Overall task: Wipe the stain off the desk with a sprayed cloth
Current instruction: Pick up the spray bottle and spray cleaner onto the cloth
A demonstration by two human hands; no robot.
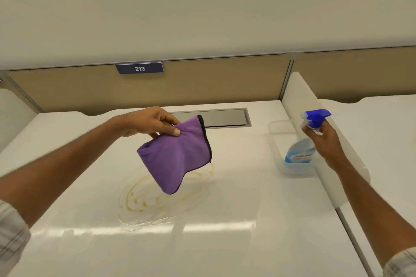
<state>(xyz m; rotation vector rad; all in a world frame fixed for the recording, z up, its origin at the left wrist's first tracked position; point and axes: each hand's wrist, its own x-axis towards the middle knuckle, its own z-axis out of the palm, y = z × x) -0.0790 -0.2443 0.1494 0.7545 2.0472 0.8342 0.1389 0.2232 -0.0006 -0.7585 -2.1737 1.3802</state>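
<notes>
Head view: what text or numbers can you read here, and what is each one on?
"213": white digits on the blue plate on the partition behind the desk.
Spray bottle label: dark print on white and blue, too blurred to read.
No other text shows.

My forearms are bare; pale, faintly striped shirt sleeves [12, 235] are rolled up near both my elbows.

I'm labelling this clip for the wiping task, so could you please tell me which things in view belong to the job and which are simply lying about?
Job:
purple cloth, held by left hand
spray bottle, at right hand
yellowish stain
desk

Lying about:
clear tray
number plate 213
metal cable hatch
</notes>
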